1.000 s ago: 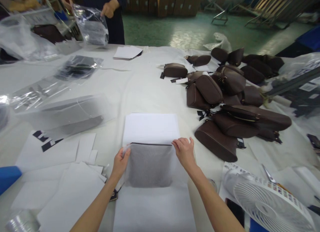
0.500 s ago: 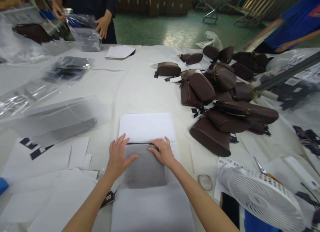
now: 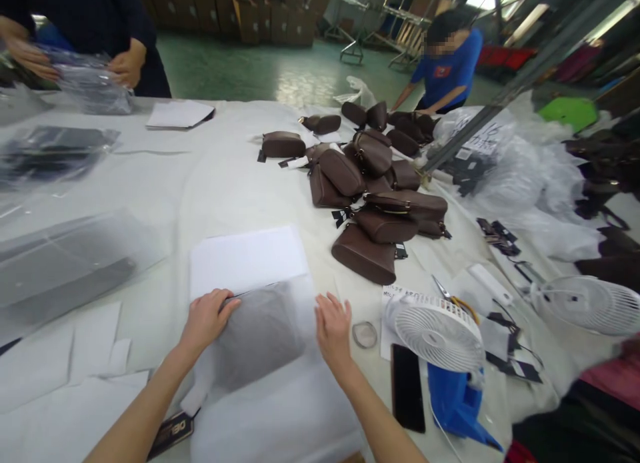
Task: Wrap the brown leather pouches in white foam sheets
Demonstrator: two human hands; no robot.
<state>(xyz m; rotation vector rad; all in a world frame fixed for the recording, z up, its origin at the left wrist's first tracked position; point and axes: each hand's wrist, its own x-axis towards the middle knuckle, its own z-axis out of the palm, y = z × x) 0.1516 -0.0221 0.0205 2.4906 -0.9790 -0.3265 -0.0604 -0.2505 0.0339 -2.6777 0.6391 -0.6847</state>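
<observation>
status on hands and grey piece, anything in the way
Left hand at corner of grey piece. Right hand open beside it. Piece askew over white paper. Brown bags clear of it.

Factory-type workshop, looks like bag packing.
Long white-covered surface (image 3: 225,163) carries a heap of near-identical dark brown bags (image 3: 363,252) with tags, plus loose white sheets (image 3: 37,413) and plastic packaging (image 3: 530,190). Person in dark clothes (image 3: 95,16) across it handles a clear bag (image 3: 93,90); another in blue (image 3: 457,66) works by the far end. Behind: green floor (image 3: 225,76), row of cardboard boxes (image 3: 273,24), metal-framed racks (image 3: 414,38).
</observation>
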